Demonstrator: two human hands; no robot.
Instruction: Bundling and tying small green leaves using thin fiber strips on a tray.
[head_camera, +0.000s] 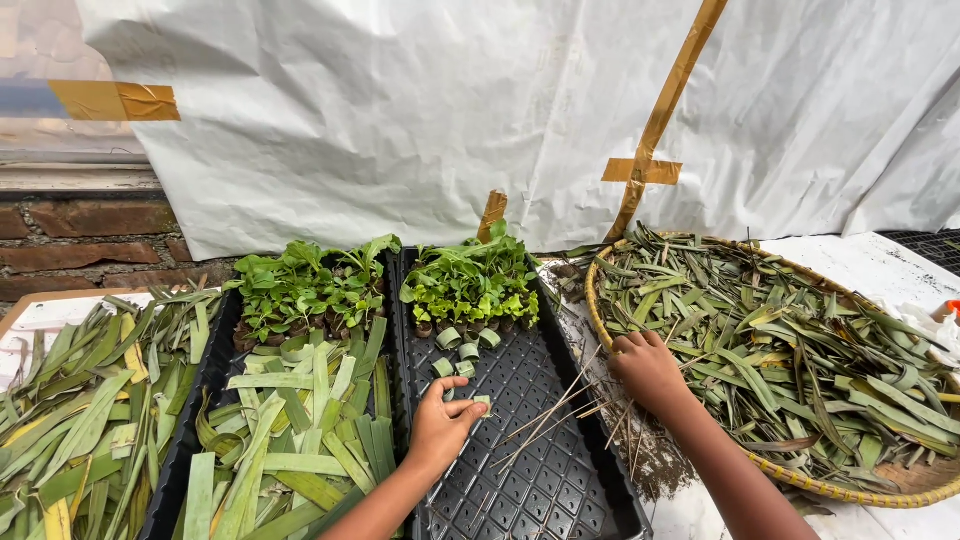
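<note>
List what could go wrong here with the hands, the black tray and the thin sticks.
1. The left hand holds a small leaf cup over the black tray; a slip might knock the loose cups nearby.
2. The thin sticks lie across the tray edge by the right hand; a forearm may sweep them off.

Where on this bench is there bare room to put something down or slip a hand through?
The clearest patch is the near half of the right black tray, bordered by the left hand, the thin sticks and the seedlings behind. Crowded: the left tray under cut leaf strips, the woven basket full of leaves, where the right hand rests.
</note>
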